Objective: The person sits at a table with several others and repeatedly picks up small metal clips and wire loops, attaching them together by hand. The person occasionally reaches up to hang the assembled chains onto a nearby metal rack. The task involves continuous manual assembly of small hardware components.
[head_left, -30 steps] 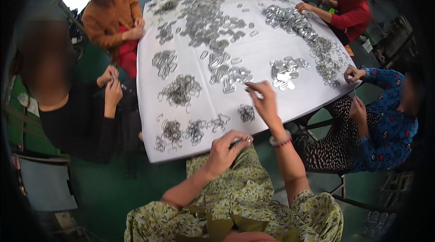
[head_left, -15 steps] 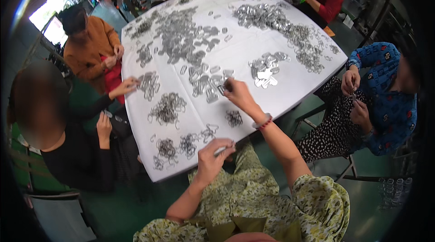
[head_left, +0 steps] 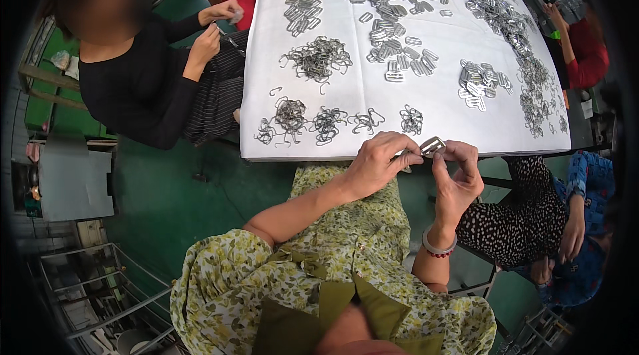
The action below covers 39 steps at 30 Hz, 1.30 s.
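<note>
A silver slide buckle is held up just beyond the near edge of the white table. My left hand pinches its left end with closed fingers. My right hand grips it from the right between thumb and fingers. Whether a wire piece is also caught between the fingertips, I cannot tell. Past my hands lies a small heap of bent wire pieces, and a loose tangle of wire hooks sits to its left. Farther off is a spread of flat silver buckles.
More wire heaps lie on the left side of the table, and a buckle pile on the right. A person in black works at the left side. Another in blue sits close on my right.
My right hand has come back from the buckle pile and now meets my left hand at one buckle. The view has shifted toward the near table edge.
</note>
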### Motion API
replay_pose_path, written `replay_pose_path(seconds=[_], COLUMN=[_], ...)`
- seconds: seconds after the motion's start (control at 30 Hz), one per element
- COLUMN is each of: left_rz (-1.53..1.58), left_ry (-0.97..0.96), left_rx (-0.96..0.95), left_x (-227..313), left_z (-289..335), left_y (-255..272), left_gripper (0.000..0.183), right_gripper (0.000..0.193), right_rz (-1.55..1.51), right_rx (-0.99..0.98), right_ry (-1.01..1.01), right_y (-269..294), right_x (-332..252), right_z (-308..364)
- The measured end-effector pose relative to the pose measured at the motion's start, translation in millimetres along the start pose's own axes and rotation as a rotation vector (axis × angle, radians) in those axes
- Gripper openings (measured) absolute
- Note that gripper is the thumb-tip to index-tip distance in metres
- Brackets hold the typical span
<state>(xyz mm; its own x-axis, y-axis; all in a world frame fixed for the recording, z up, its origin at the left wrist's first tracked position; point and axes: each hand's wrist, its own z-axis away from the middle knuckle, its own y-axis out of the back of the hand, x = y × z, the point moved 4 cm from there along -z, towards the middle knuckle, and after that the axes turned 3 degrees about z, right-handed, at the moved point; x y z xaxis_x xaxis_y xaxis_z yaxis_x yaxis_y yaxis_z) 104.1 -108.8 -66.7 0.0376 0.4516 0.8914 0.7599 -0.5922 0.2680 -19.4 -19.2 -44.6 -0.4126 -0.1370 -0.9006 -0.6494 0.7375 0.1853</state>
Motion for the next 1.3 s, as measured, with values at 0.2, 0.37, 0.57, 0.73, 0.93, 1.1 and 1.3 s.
replay_pose_path(seconds=[0.2, 0.37, 0.57, 0.73, 0.93, 1.1, 1.3], left_rz=[0.016, -0.376, -0.773, -0.851, -0.890, -1.025, -1.082], left_ry=[0.006, 0.136, 0.257, 0.256, 0.237, 0.245, 0.195], left_rx=[-0.007, 0.135, 0.206, 0.079, -0.009, -0.121, -0.030], left_x=[-16, -85, -160, -156, -159, -199, -195], left_z=[1, -44, -98, -123, -121, -126, -113], left_y=[6, 77, 117, 133, 127, 111, 116], left_gripper=[0.026, 0.015, 0.015, 0.011, 0.011, 0.014, 0.013], right_gripper=[0.019, 0.020, 0.021, 0.022, 0.022, 0.020, 0.020], right_rz=[-0.127, -0.103, -0.127, -0.077, -0.084, -0.087, -0.119], right_rx=[0.010, 0.000, -0.008, 0.015, 0.011, 0.029, 0.007], right_ry=[-0.073, -0.106, -0.115, -0.074, -0.055, -0.029, -0.003], right_y=[-4, -2, 4, 18, 23, 24, 23], right_x=[9, 7, 15, 14, 11, 4, 4], right_z=[1, -5, -7, -6, 0, 5, 8])
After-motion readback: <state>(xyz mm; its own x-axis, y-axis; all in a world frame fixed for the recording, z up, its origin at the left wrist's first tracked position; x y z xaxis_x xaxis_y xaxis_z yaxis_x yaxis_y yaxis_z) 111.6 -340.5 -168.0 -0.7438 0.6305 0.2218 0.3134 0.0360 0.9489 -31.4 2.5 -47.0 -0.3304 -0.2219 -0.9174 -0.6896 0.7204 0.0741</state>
